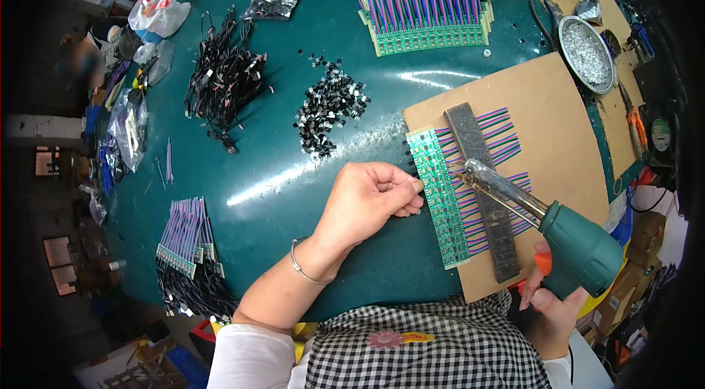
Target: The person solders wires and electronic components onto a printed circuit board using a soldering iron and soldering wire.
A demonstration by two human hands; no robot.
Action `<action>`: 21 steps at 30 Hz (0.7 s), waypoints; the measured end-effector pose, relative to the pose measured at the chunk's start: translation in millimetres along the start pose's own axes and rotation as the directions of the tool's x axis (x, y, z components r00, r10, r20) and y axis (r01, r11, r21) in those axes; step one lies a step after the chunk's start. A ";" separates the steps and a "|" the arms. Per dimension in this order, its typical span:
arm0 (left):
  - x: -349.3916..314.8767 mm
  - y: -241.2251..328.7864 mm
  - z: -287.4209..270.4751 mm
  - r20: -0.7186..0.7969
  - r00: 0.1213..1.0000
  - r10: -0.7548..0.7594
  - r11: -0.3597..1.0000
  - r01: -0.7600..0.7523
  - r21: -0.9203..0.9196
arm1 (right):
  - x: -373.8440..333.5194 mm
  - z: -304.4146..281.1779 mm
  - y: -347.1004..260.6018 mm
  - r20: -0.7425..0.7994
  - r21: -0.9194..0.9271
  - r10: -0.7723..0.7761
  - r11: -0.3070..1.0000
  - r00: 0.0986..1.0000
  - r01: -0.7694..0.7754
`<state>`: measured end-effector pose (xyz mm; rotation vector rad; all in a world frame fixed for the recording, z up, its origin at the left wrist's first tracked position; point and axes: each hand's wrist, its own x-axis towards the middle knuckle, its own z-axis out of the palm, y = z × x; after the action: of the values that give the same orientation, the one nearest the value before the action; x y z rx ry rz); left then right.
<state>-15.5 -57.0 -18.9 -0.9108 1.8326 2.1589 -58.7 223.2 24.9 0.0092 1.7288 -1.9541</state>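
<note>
My right hand (552, 308) grips the handle of a green soldering gun (584, 246), a finger at its orange trigger. The gun's metal tip points left over the colored wires, close to a green circuit board panel (438, 202). Striped purple, pink and green wires (501, 132) run rightward from the panel, under a dark flat bar (481, 194) lying across them. My left hand (374, 202) is pinched closed at the panel's left edge; whatever its fingertips hold is hidden. A few small black parts (411, 155) sit along that edge above the fingers.
A brown board (562, 117) lies under the panel. Loose black connectors (330, 106) and black cables (226, 80) are heaped to the left. Wired panels (429, 38) lie at the back, finished-looking wired strips (180, 249) at near left. A metal bowl (565, 51) of silvery bits stands right.
</note>
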 end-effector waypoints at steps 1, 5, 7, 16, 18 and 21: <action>1.3 -1.1 0.0 0.010 1.000 -0.010 1.000 0.010 -0.014 | -0.9 -1.2 1.3 0.003 -0.005 -0.005 1.000 1.000 0.005; 1.8 2.2 -1.8 0.023 0.999 -0.023 1.000 0.023 -0.008 | -1.2 -7.1 2.8 0.064 -0.029 0.014 1.000 0.998 -0.012; 1.6 2.4 -1.3 0.022 1.000 -0.021 1.000 0.021 -0.007 | -1.6 -12.7 9.7 0.084 -0.058 -0.007 0.998 0.996 0.012; 3.0 -4.4 -3.0 0.040 0.999 0.032 0.999 -0.031 -0.029 | -0.2 2.7 2.0 0.116 -0.071 0.095 0.994 0.989 -0.087; 3.0 -4.3 -3.2 0.041 0.999 0.031 0.999 -0.029 -0.032 | 0.7 3.1 2.1 0.132 -0.079 0.098 0.993 0.986 -0.088; 3.4 -3.7 -3.1 0.047 0.999 0.028 0.999 -0.026 -0.038 | 0.4 3.4 2.9 0.130 -0.093 0.114 0.990 0.985 -0.103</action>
<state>-15.3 -60.0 -24.1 -0.8394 1.7990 2.2182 -56.8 219.7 22.7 -0.0574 1.6865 -1.7593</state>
